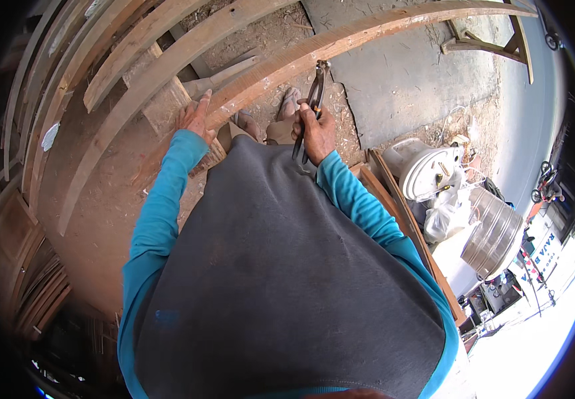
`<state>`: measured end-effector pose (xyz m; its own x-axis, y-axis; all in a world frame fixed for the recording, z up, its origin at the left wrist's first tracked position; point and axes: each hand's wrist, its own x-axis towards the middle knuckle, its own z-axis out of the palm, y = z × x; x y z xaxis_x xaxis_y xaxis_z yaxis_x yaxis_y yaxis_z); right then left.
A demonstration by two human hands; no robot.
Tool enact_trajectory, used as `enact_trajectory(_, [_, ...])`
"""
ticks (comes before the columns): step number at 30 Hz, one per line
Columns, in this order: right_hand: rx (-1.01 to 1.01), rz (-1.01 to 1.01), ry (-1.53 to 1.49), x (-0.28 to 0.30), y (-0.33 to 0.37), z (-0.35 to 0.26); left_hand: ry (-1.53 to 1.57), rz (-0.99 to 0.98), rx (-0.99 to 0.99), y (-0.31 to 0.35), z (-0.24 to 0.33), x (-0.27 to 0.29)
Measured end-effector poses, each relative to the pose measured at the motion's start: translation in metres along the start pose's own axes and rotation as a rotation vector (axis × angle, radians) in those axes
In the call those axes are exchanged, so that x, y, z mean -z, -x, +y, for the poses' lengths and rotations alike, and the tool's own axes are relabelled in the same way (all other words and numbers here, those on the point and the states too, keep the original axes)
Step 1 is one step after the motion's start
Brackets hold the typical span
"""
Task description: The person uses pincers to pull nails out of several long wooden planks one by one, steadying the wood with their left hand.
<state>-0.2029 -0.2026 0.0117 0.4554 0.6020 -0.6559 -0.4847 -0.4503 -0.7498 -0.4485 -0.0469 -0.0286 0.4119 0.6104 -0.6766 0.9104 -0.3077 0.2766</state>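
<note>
My right hand [319, 136] is closed around the handles of dark metal pincers [318, 86]. Their jaws point away from me, close to the near edge of a long wooden plank [367, 38]. This plank runs from the far right down toward my left, with pale specks along its side. My left hand [196, 120] grips it near its closer part, the fingers over the wood. Under that hand is a paler wooden block or support [216, 154], partly hidden by the hand and my dark shirt.
Several more planks [134, 100] lie at the left. A white bucket [420, 173], a plastic bag [448, 216] and a ribbed metal drum [493, 229] stand at right, beside a wooden frame [404, 213]. A wooden stand [487, 46] is far right; my sandaled feet [289, 103] are below.
</note>
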Motion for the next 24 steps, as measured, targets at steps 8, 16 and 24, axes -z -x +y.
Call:
enact_trajectory(8, [-0.084,-0.025,0.025,0.105,-0.005,-0.042,-0.014,0.026,0.016,0.011,0.020,0.006])
enact_trajectory(16, [-0.242,-0.339,0.032,0.064,0.004,-0.067,-0.033,0.127,0.004,0.020,0.018,0.000])
enact_trajectory(24, [-0.296,-0.428,0.278,0.092,-0.009,-0.099,0.051,0.136,-0.015,0.010,0.016,-0.032])
